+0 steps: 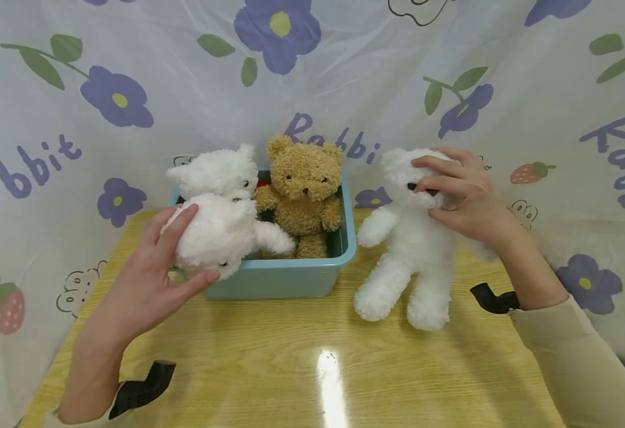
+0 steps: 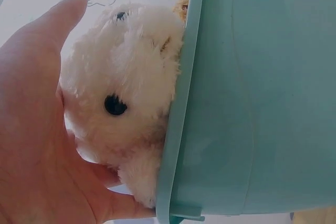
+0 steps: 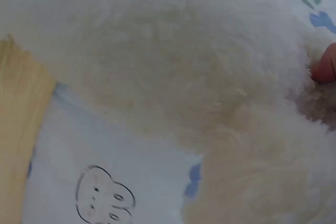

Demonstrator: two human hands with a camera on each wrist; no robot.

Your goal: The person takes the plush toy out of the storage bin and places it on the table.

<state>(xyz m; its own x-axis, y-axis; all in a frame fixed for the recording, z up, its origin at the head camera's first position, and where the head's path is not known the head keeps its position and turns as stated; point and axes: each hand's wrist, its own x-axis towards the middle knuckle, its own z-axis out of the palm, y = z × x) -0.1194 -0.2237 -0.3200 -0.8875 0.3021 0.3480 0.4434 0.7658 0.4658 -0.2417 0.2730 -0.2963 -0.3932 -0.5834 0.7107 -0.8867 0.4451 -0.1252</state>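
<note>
In the head view my left hand [image 1: 152, 273] grips the head of a fluffy white plush toy [image 1: 211, 238], tilted face-down at the front left of a teal plastic bin [image 1: 280, 279]. The left wrist view shows that toy's dark eyes, its head against the bin's rim. My right hand [image 1: 470, 193] holds a white plush bear [image 1: 422, 244] by the head, to the right of the bin. Its legs hang down over the table; the right wrist view is mostly its white fur [image 3: 157, 51]. Inside the bin a brown teddy bear [image 1: 304, 184] sits upright, beside another white plush toy [image 1: 218, 169].
The wooden table [image 1: 270, 356] extends in front of the bin, with a bright glare spot. A white curtain [image 1: 184, 89] with purple flowers hangs close behind and at both sides. Something red [image 1: 262, 182] shows between the toys in the bin.
</note>
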